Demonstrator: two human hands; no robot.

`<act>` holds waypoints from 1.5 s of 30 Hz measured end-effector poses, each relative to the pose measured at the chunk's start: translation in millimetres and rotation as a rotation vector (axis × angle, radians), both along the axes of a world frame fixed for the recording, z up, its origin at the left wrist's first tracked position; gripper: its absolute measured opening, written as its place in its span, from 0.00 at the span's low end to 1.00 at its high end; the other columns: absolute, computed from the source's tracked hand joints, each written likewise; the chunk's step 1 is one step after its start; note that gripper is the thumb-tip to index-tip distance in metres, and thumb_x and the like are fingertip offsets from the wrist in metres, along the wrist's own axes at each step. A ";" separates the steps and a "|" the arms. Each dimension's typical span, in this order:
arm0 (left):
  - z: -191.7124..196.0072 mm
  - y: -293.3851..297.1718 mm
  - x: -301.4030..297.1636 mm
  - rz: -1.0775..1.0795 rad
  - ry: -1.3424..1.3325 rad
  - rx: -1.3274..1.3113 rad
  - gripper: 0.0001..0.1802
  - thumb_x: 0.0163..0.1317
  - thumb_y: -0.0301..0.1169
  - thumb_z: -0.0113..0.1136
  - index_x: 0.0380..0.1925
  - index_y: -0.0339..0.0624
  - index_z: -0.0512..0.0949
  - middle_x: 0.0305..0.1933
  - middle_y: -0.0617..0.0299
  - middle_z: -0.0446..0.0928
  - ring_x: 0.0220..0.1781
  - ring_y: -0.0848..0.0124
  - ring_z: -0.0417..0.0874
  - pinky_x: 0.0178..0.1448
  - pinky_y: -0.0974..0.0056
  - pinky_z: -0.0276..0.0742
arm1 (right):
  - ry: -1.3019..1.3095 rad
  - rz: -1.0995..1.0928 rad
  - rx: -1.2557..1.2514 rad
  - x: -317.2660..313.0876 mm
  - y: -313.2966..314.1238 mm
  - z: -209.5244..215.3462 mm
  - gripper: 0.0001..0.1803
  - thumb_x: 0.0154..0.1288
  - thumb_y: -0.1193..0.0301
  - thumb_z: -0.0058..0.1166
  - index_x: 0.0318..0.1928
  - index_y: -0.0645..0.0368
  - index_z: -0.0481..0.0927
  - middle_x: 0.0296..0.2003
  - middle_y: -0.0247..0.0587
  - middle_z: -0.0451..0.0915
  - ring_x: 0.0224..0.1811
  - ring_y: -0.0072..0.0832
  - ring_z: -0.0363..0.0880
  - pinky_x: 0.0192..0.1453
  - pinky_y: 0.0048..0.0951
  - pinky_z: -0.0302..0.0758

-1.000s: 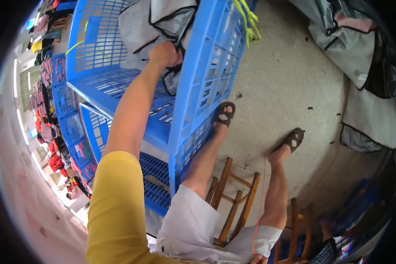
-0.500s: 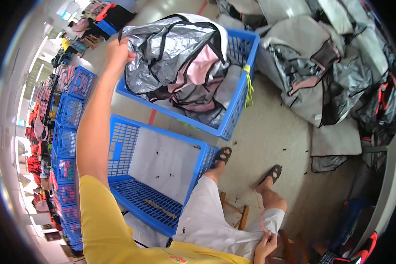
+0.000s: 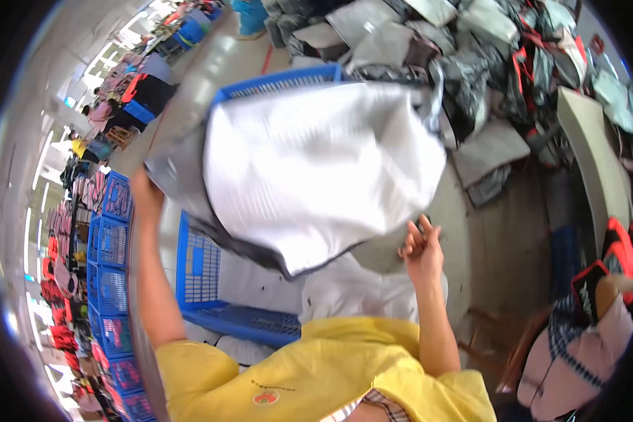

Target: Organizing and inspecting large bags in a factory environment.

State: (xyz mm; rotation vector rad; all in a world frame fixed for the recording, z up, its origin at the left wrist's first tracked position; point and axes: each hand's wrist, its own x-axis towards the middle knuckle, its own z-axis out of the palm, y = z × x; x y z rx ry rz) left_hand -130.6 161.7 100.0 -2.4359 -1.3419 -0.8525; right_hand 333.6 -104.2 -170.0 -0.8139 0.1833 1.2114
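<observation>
A large white-and-grey plastic bag (image 3: 316, 176) held up over a blue plastic lattice crate (image 3: 211, 295).

The left hand (image 3: 144, 190) grips the bag's grey left edge, fingers closed on it. The right hand (image 3: 422, 250) hangs just below the bag's right corner, fingers loosely curled and holding nothing. The bag hides most of a second blue crate (image 3: 274, 81) behind it. Right of the bag, a heap of grey packed bags (image 3: 485, 77) covers the floor. Left of it stand stacked blue crates (image 3: 105, 239).
</observation>
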 end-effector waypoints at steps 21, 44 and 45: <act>-165.3 -105.4 16.0 0.092 -0.054 -0.758 0.22 0.68 0.23 0.57 0.62 0.38 0.78 0.60 0.45 0.82 0.63 0.51 0.84 0.65 0.53 0.78 | -0.527 0.149 -0.198 -39.0 -51.4 -78.0 0.11 0.78 0.64 0.58 0.36 0.50 0.73 0.26 0.16 0.65 0.24 0.09 0.58 0.25 0.18 0.55; -194.6 -241.5 293.9 -0.301 0.170 -0.350 0.17 0.58 0.40 0.72 0.38 0.41 0.79 0.36 0.52 0.78 0.40 0.51 0.81 0.39 0.50 0.79 | -1.046 0.061 -0.114 -1.4 10.6 72.6 0.19 0.76 0.60 0.60 0.29 0.57 0.77 0.21 0.21 0.66 0.21 0.14 0.60 0.24 0.26 0.59; -209.8 -231.7 290.0 -0.306 0.175 -0.341 0.17 0.58 0.40 0.72 0.38 0.41 0.79 0.36 0.52 0.78 0.40 0.51 0.81 0.39 0.50 0.79 | -1.337 0.019 -0.060 -14.0 16.1 71.0 0.18 0.76 0.61 0.60 0.31 0.60 0.78 0.22 0.23 0.68 0.24 0.15 0.62 0.28 0.26 0.62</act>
